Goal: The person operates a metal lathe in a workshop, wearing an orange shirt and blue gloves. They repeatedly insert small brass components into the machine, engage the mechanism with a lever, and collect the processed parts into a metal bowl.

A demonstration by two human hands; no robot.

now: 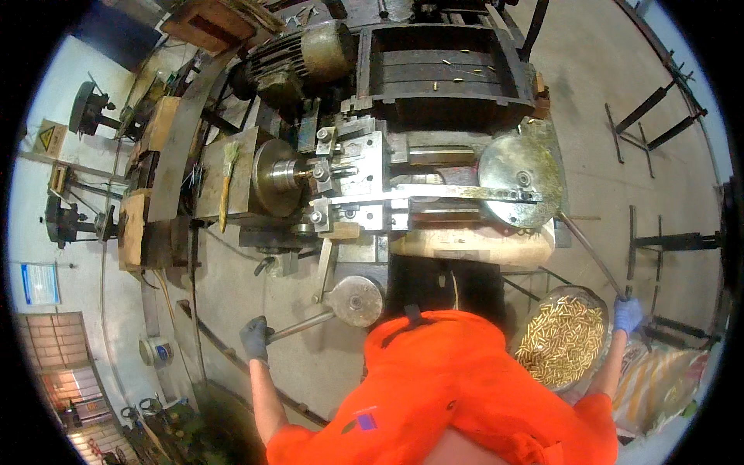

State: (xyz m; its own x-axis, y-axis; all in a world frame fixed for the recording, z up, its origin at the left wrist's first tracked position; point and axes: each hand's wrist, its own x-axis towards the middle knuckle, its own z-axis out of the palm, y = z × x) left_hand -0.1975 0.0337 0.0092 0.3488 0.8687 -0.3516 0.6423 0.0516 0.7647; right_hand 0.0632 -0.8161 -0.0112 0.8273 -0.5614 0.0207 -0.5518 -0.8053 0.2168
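Observation:
My left hand [254, 339], in a dark grey glove, is closed around the end of a metal lever [301, 325]. That lever runs to a small round disc [357, 301] at the front of a lathe-like machine. On the right, my right hand [628, 315] in a blue glove grips the lower end of a longer lever rod [585, 246], which leads up to a large round plate [519, 182]. A flat linkage bar [442, 193] joins this plate to the metal tool slide [364, 174]. Facing the slide is the round spindle chuck [277, 177], with a small brass-coloured piece at its tip.
A round basin [577, 291] full of small brass pieces stands beside my right forearm, near a striped sack [659, 387]. Behind the slide is a dark metal tray [449, 110] with several brass pieces. A motor [306, 62] and a wooden-handled brush [225, 198] sit at the left.

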